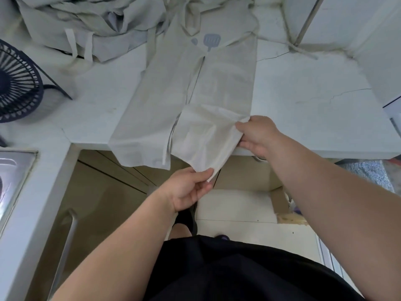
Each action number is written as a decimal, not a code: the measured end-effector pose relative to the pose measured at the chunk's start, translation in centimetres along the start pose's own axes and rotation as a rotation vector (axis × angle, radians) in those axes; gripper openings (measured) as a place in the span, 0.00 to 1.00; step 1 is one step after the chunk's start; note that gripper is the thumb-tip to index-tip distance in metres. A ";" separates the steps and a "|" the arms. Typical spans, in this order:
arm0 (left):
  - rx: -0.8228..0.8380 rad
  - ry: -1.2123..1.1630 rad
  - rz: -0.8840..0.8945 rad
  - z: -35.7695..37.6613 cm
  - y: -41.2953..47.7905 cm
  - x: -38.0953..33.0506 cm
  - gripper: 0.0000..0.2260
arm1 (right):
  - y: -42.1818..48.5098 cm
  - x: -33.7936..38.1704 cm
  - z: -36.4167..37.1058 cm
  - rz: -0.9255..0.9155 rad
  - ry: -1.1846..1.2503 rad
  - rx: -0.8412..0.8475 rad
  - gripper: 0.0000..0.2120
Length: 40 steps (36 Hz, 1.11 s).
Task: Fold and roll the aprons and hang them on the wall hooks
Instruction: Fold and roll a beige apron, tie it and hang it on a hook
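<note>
A white counter (pixel 303 83) is stretching across the upper half of the view, with hairline cracks running over its right part. The person's two bare forearms are reaching up from the bottom edge, above a black garment (pixel 227 268) that is covering the body.

A pale apron (pixel 195 88) is lying lengthwise on the counter, its two long sides folded in so that they are meeting along a slit down the middle. Its near end is hanging over the counter's front edge. At the far left, a pile of aprons (pixel 86 18) is sitting crumpled, its straps trailing toward the flat one. A dark fan (pixel 17 83) is standing at the left edge of the counter, and the corner of a metal sink (pixel 13 170) is showing below it.

The right hand (pixel 258 135) is reaching over the counter's front edge with its wrist bent inward, its fingers and thumb gripping the apron's right border where a loose flap is rising. The left hand (pixel 188 190) is hovering below the counter edge, palm turned up, its thumb and fingertips pinching the hanging lower corner of that same flap, so the cloth is stretching slantwise between the two hands.

A small grey-blue spatula print (pixel 211 40) is showing near the apron's far end.
</note>
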<state>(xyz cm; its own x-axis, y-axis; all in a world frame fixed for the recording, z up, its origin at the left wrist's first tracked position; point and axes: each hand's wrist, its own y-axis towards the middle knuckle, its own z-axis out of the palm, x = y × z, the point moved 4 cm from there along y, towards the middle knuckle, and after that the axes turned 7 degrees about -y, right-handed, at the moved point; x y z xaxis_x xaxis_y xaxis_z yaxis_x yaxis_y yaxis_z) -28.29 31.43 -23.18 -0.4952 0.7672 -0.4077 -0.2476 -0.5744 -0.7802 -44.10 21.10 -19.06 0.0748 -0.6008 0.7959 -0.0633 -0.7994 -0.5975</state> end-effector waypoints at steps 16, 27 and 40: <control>-0.403 1.102 0.389 -0.5 -0.8 -6.0 0.12 | -1.9 1.4 1.5 -0.298 -0.947 -0.222 0.26; -0.625 1.531 0.540 -1.6 -0.2 -12.3 0.24 | -0.7 1.0 5.8 -0.252 -1.052 -0.010 0.19; -0.226 1.583 0.464 0.0 1.2 -14.4 0.13 | 0.0 1.8 10.0 -0.106 -1.198 0.046 0.15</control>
<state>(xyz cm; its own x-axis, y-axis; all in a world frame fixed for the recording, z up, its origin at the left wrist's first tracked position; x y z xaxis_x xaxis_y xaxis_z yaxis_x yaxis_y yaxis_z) -21.42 19.71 -18.25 0.8254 0.1473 -0.5449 -0.1431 -0.8792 -0.4545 -33.97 19.99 -18.61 0.9562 -0.1359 0.2594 0.0332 -0.8299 -0.5570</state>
